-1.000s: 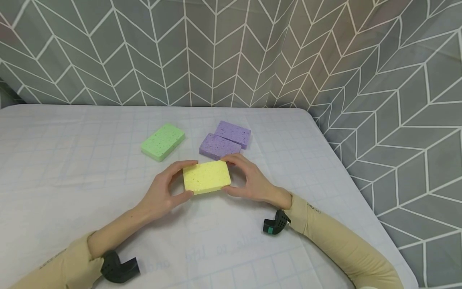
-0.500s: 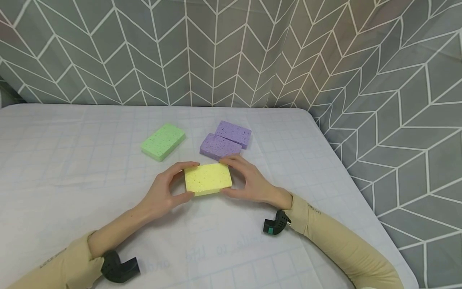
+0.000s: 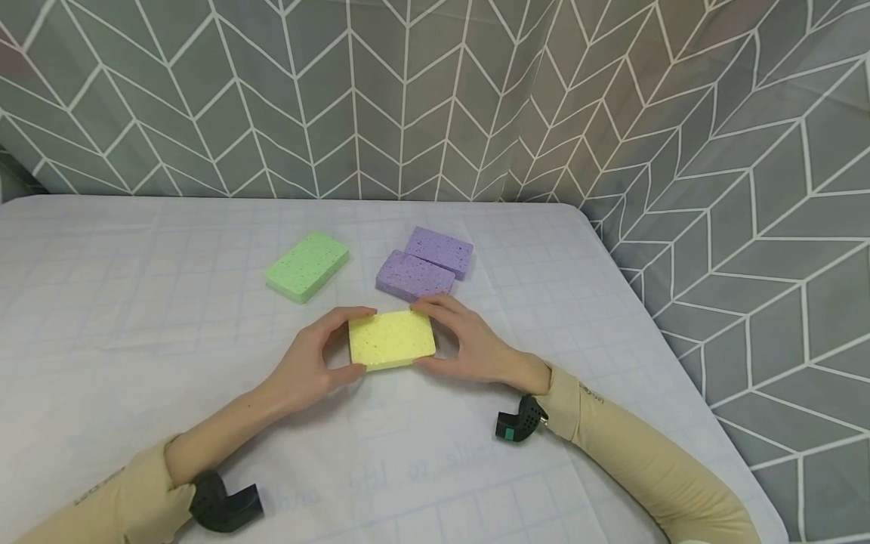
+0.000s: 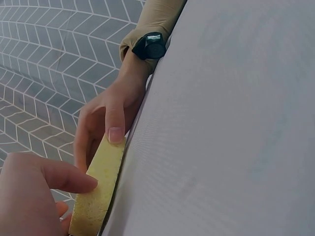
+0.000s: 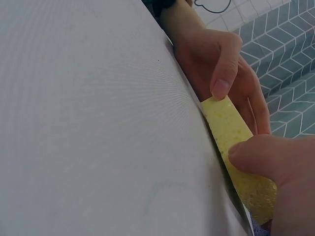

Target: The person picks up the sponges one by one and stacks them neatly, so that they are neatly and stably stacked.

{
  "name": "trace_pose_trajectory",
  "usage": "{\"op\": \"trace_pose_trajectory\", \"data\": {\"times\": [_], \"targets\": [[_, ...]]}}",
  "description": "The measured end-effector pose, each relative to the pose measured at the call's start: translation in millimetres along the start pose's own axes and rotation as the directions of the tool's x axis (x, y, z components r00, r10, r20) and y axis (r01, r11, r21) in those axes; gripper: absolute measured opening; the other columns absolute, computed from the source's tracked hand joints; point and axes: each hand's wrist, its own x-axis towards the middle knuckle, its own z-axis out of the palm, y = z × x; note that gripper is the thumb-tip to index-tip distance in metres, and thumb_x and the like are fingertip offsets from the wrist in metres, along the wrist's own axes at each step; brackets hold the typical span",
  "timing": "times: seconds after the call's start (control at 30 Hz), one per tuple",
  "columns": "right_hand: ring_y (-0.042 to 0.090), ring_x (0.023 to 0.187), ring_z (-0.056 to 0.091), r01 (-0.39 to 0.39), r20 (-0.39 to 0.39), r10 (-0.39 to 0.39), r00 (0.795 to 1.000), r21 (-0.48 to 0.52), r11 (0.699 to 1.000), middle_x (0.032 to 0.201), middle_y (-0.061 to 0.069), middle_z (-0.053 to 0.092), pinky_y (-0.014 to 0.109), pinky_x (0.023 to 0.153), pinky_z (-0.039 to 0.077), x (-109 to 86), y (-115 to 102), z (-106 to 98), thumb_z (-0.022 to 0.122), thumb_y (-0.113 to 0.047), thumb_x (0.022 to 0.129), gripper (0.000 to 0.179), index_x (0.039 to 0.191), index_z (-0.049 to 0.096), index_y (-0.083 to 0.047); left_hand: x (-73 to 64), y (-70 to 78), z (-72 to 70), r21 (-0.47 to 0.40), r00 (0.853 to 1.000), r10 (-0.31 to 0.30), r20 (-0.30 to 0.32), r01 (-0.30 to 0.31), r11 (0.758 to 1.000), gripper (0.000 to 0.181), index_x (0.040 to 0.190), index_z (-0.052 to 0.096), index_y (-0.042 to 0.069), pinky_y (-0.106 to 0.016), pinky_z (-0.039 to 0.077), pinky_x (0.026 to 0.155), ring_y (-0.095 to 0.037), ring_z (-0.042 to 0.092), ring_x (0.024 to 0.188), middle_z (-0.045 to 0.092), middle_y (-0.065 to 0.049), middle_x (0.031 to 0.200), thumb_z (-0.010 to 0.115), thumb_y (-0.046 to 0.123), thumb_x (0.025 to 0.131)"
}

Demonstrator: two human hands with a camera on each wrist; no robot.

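A yellow sponge (image 3: 392,340) lies flat at or just above the table, in the middle of the head view. My left hand (image 3: 309,363) pinches its left end, thumb on the near edge and fingers on the far edge. At the other end, my right hand (image 3: 472,344) grips it the same way. Both wrist views show the thumbs pressing on the long side of the sponge (image 4: 106,172). Its underside is hidden, so I cannot tell whether it fully touches the cloth.
Behind the hands lie a green sponge (image 3: 307,267) at left and two purple sponges, the nearer one (image 3: 413,273) touching or almost touching the farther one (image 3: 442,251). A white cloth (image 3: 136,302) covers the table. A grey patterned curtain (image 3: 381,98) hangs behind and at right.
The yellow sponge has shifted slightly toward me and a touch right, with both hands keeping hold. The green and purple sponges have stayed in place.
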Motion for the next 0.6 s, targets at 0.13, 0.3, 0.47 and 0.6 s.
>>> {"op": "trace_pose_trajectory", "data": {"times": [0.13,0.3,0.47,0.6], "targets": [[0.024,0.131,0.049,-0.004,0.012,0.004,1.0,-0.011,1.0,0.139,0.012,0.052,0.035,0.117,0.04,-0.6,-0.4,0.7,0.083,-0.024,0.079,0.071,0.138,0.053,-0.001,0.5,-1.5,0.3,0.001,1.0,0.005,0.004,-0.005,1.0,0.069,0.14,0.053,0.011,-0.043,0.035,0.119,-0.031,0.042,0.142,0.054,-0.009,0.144,0.074,-0.005,0.076],[0.023,0.132,0.048,-0.015,0.02,0.015,1.0,-0.027,1.0,0.139,0.01,0.052,0.035,0.117,0.04,-1.1,-0.8,1.0,0.083,-0.025,0.079,0.07,0.138,0.053,-0.002,0.5,-0.7,0.1,-0.008,1.0,0.0,0.014,0.0,1.0,0.068,0.139,0.053,0.01,-0.044,0.035,0.119,-0.032,0.042,0.142,0.054,-0.011,0.144,0.074,-0.005,0.077],[0.022,0.13,0.049,-0.014,0.025,0.015,1.0,-0.039,0.999,0.138,0.01,0.052,0.035,0.115,0.042,-0.5,-1.6,0.5,0.083,-0.026,0.079,0.07,0.138,0.054,-0.003,0.4,-0.3,-0.3,-0.006,1.0,-0.005,0.018,0.005,1.0,0.068,0.139,0.053,0.01,-0.045,0.036,0.118,-0.032,0.043,0.141,0.054,-0.011,0.143,0.074,-0.006,0.076],[0.022,0.13,0.05,-0.014,0.028,0.015,0.999,-0.045,0.999,0.138,0.01,0.052,0.035,0.115,0.042,-0.2,-1.9,0.3,0.083,-0.026,0.08,0.07,0.138,0.054,-0.003,0.8,-0.6,-0.4,0.001,1.0,-0.012,0.021,0.012,1.0,0.068,0.14,0.053,0.01,-0.045,0.035,0.119,-0.033,0.042,0.141,0.054,-0.011,0.143,0.074,-0.005,0.076]]}}
